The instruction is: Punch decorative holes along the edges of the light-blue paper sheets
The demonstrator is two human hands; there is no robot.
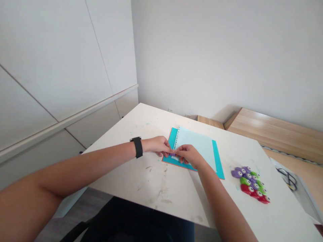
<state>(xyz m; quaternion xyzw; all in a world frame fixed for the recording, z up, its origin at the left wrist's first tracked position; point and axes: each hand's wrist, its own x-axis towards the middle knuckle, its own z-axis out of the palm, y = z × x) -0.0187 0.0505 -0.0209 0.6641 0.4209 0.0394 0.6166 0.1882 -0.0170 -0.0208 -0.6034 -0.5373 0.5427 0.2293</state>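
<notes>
While both forearms reach in over the white bench (118, 168), the left grip (159, 144) and the right grip (188, 155) meet at a small purple piece (172, 154), each closed on it with thumb and fingertips pinching from its own side. The purple piece sits between the two sets of fingertips, above the lower part of a blue board (219, 158), near the perforated left edge of a pale sheet of paper (196, 144); the fingers hide much of it, and whether it touches the paper I cannot tell. The sheet lies on the board, leaving blue showing along its left and right sides, and the board has a thin orange edge. A dark band (137, 147) circles the left wrist. To the right of the board, well apart from the hands, a close cluster of purple, green and red eyed figures (251, 185) stands on the bench, the purple ones mostly toward the far side and the red ones at the near side. Grey smudges mark the near part of the bench top, and faint bluish specks dot its far left. Beyond the right edge is wood-grain furniture (275, 129), with a plain pale wall (214, 60) behind.
</notes>
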